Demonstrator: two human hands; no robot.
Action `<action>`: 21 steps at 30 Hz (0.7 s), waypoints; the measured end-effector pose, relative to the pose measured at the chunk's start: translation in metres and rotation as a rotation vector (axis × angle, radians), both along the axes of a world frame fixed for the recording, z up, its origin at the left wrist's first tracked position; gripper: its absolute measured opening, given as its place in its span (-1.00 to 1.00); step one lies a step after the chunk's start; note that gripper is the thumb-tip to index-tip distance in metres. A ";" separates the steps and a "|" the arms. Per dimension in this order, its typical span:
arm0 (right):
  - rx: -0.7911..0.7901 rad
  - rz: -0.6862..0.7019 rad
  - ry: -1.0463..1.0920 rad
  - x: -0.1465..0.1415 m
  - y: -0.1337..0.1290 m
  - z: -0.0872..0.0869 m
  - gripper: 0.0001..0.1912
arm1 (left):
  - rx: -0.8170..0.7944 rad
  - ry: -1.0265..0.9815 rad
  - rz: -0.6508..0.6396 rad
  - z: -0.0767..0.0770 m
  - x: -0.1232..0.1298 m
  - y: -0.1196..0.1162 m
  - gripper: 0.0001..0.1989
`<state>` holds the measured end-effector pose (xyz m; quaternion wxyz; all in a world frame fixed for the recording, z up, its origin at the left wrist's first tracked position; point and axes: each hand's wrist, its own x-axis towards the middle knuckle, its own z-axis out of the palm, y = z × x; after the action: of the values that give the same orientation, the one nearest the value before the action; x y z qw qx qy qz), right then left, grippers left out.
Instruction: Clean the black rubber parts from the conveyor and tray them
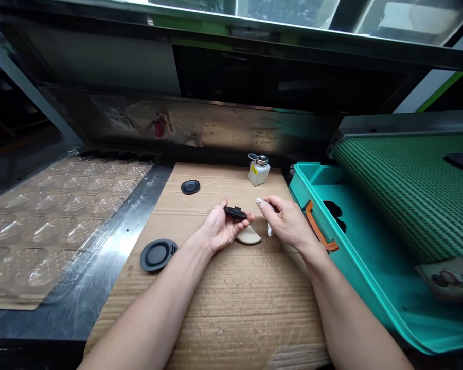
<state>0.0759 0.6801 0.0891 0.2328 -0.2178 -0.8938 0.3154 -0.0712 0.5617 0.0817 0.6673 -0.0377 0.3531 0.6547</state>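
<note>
My left hand, palm up, holds a small black oval part tilted between thumb and fingers. To its right, my right hand pinches a crumpled white cloth; the cloth and the part are apart. Beneath and between the hands, a pale round pad lies on the cardboard, partly hidden by my left hand. One black oval part lies farther back on the cardboard, and overlapping larger black parts lie beside my left forearm.
A white bottle with its metal lid raised stands at the cardboard's back. At right, a teal bin with an orange handle holds black parts, beside a green conveyor belt. Clear moulded trays cover the left side, with dark parts along their back row.
</note>
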 end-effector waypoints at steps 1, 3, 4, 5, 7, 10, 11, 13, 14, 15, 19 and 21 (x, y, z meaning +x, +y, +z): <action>-0.005 -0.019 -0.003 0.000 0.000 -0.001 -0.63 | -0.007 0.002 0.007 0.000 0.001 0.000 -0.38; -0.006 -0.055 -0.007 0.000 0.001 -0.003 -0.60 | -0.021 0.002 0.016 0.001 0.001 0.001 -0.38; -0.002 -0.065 -0.006 -0.001 0.002 -0.004 -0.59 | -0.025 0.001 0.018 0.001 0.000 0.001 -0.38; 0.002 -0.069 -0.002 -0.002 0.002 -0.004 -0.59 | -0.027 0.001 0.017 0.001 0.000 0.001 -0.38; 0.001 -0.056 0.010 -0.003 0.001 -0.005 -0.62 | -0.026 0.011 0.014 0.000 -0.002 0.002 -0.37; -0.049 0.005 0.020 -0.007 -0.006 -0.002 -0.65 | -0.019 0.057 0.005 -0.004 -0.001 0.002 -0.33; -0.067 0.031 0.017 -0.007 -0.008 -0.001 -0.66 | -0.012 0.093 -0.004 -0.005 0.001 0.001 -0.33; -0.058 0.075 0.006 -0.009 -0.013 0.000 -0.67 | 0.015 0.236 -0.030 -0.008 0.008 0.001 -0.33; -0.027 0.087 -0.002 -0.009 -0.015 0.001 -0.69 | 0.031 0.339 -0.043 -0.009 0.012 0.001 -0.33; 0.019 0.091 -0.014 -0.009 -0.016 0.000 -0.71 | 0.042 0.448 -0.052 -0.010 0.016 0.001 -0.33; 0.193 0.078 -0.130 -0.007 -0.011 -0.005 -0.72 | 0.024 0.686 -0.006 -0.012 0.022 0.002 -0.29; 0.227 0.041 -0.177 -0.006 -0.005 -0.008 -0.71 | 0.000 0.743 0.084 -0.011 0.018 0.002 -0.31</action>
<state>0.0704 0.6748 0.0810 0.1699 -0.1988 -0.9450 0.1966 -0.0532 0.5641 0.0711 0.4663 0.1878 0.5693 0.6505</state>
